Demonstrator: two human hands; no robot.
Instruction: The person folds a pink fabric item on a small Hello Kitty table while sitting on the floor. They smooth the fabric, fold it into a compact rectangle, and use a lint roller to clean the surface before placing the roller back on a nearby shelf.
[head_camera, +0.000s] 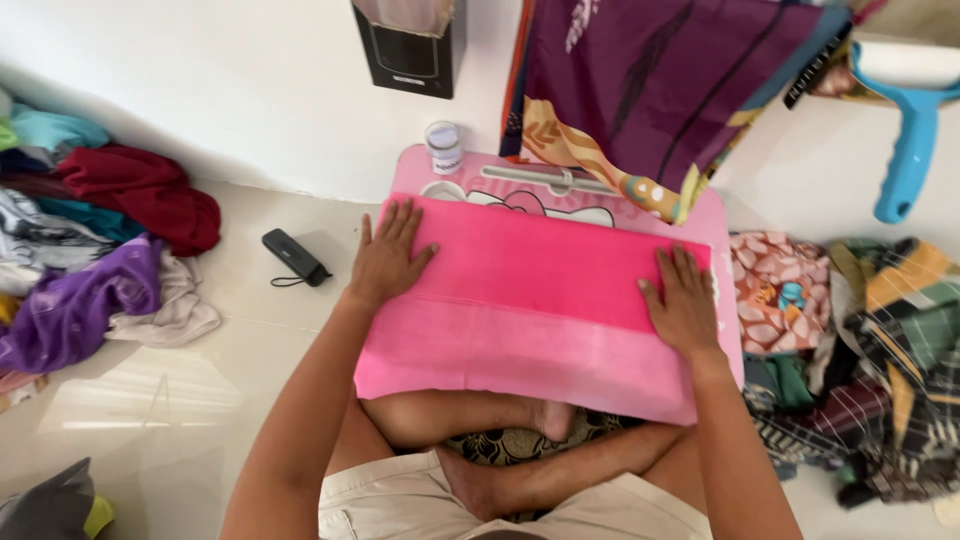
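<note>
I see both hands, left hand (388, 262) and right hand (684, 303), flat on the folded cloth (530, 300), which lies on the lap table (722, 225), clothes piled either side.

Pink cloth (530, 310): matt woven fabric, smooth, pressed flat under both hands. Table (715, 225): pink plastic, slight sheen. Floor (150, 400): glossy pale tile, reflective. Lint roller (910, 140): smooth blue plastic handle. Clothes heap (90, 250): soft, crumpled mixed cloth.

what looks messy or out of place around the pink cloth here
The pink cloth lies flat and squared on the small pink table under the left hand and right hand. Around it, clothes sit in loose heaps on the floor, and a black folded umbrella lies alone on the tiles.
</note>
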